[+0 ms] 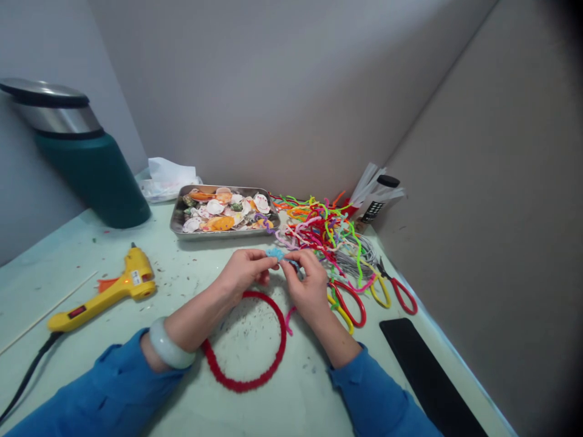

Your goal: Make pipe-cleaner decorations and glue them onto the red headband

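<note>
Between my two hands is a light blue fuzzy pipe cleaner piece (275,253), bent into a small shape whose details are too small to make out. My left hand (248,272) pinches it from the left with thumb and forefinger. From the right, my right hand (307,282) has its fingertips closed on the same piece. Under my hands a red fuzzy ring (246,385) lies flat on the table, partly hidden by my left wrist. A short pink pipe cleaner (289,320) lies beside the ring.
Behind stand a metal tray (223,235) of shells and a tangled heap of coloured pipe cleaners (319,224). Left are a yellow glue gun (107,294), a thin stick (48,312) and a green bottle (91,170). Right lie red-handled scissors (403,295) and a black strip (428,376).
</note>
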A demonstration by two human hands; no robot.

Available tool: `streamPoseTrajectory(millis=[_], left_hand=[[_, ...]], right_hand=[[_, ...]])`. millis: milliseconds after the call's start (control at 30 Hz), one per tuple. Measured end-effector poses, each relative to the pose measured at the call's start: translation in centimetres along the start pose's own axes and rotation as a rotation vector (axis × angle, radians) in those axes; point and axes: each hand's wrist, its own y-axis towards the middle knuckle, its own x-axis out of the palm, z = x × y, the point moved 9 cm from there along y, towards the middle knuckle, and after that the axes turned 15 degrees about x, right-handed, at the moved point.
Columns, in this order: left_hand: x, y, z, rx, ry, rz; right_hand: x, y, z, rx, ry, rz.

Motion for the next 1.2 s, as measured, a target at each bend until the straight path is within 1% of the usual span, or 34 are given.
streamPoseTrajectory(millis=[267, 500, 567, 733, 867, 1067, 1200], left_hand=[[0.0, -0.1, -0.4, -0.062, -0.04, -0.002], [0.3, -0.1, -0.4, -0.079, -0.052, -0.047], [0.2, -0.1, -0.1, -0.064, -0.035, -0.036], [0.2, -0.2, 0.7, -0.022, -0.021, -0.009], [0.2, -0.2, 0.9, -0.002, 0.012, -0.015], [0.2, -0.2, 0.5, -0.001, 0.1, -0.009], [0.3, -0.2, 0.0, -0.002, 0.034, 0.017]], right_hand=[[0.6, 0.0, 0.1, -0.035, 0.02, -0.081], [0.7, 0.5, 0.2, -0.023, 0.073, -0.169], [0.6, 0.5, 0.2, -0.009, 0.078, -0.158], [0.0, 0.4, 0.2, -0.005, 0.059, -0.076], [0.0, 0.3, 0.0, -0.018, 0.044, -0.059], [-0.2, 0.0, 0.4, 0.016, -0.007, 0.03], [-0.2, 0.0, 0.6, 0.041, -0.007, 0.052]])
